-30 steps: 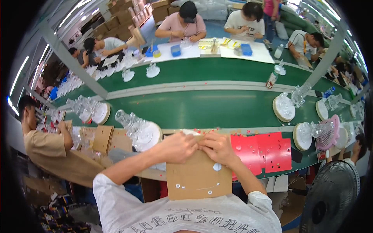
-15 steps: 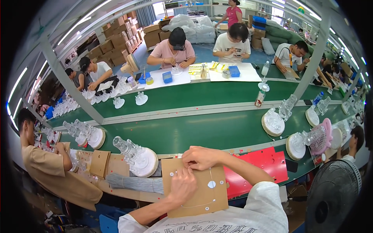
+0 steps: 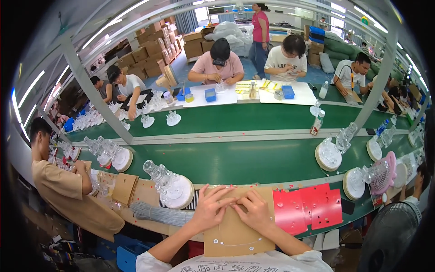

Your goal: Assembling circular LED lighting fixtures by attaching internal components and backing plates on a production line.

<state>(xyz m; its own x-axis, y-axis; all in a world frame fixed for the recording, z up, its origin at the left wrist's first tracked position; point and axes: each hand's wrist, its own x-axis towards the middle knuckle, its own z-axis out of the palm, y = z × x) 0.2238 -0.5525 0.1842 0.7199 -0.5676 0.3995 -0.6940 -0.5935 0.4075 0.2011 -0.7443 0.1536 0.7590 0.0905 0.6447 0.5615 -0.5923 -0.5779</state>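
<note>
A brown cardboard sheet [image 3: 238,232] lies in front of me at the bench's near edge. Small white round pieces and a thin pale line show on its lower part. Over its upper half, my left hand [image 3: 211,209] and my right hand [image 3: 254,211] meet with fingertips pinched together. Whatever is between the fingertips is too small to make out. A bundle of thin grey wires [image 3: 158,214] lies left of the sheet. Beyond the bundle, a clear plastic tiered piece on a round white base [image 3: 177,192] stands near my left hand.
Red plastic sheets [image 3: 308,208] lie to the right, beside a dark phone [image 3: 348,207]. More clear pieces on round bases [image 3: 328,154] stand along the green bench [image 3: 235,165]. A black fan [image 3: 392,235] is at the lower right. A co-worker in tan [image 3: 63,186] stands left; others sit opposite.
My right hand has come down from the sheet's top edge and turned beside the left. My left hand has moved up the sheet. The whole view has shifted slightly.
</note>
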